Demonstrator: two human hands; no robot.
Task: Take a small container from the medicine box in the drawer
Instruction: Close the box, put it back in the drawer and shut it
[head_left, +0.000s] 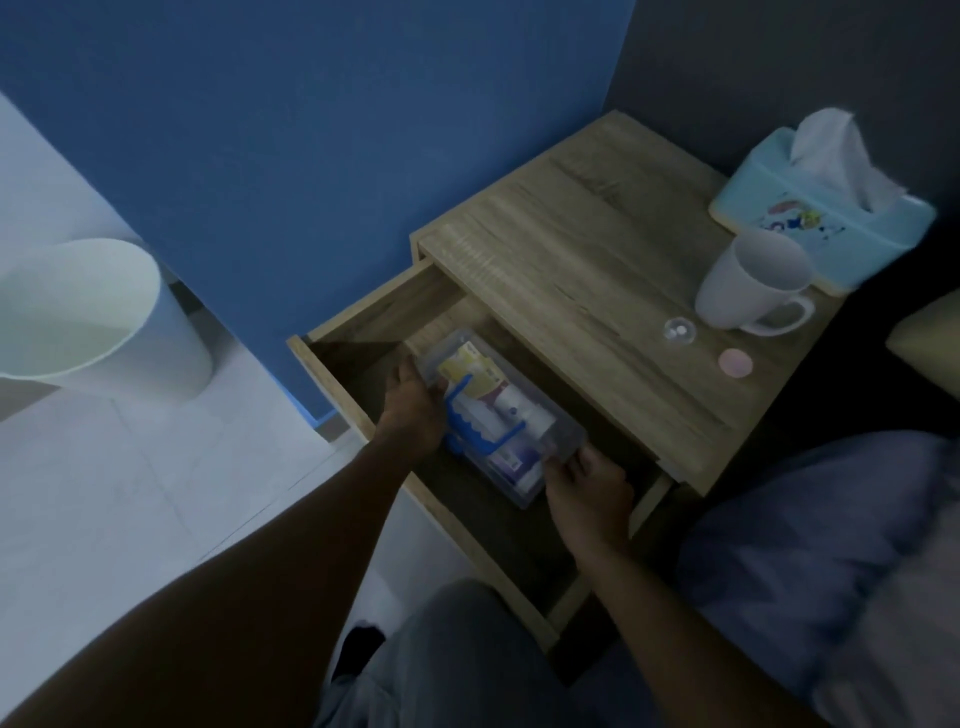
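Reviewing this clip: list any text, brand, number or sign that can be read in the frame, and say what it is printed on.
No text can be read in this frame.
Tissue box: a colourful cartoon print on its side, no legible words.
Packages inside the medicine box in the drawer: printed labels, too dark and blurred to read.
Mug: plain, no marking visible.

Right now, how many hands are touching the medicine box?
2: the left hand grips the medicine box at its far left end, the right hand holds its near corner.
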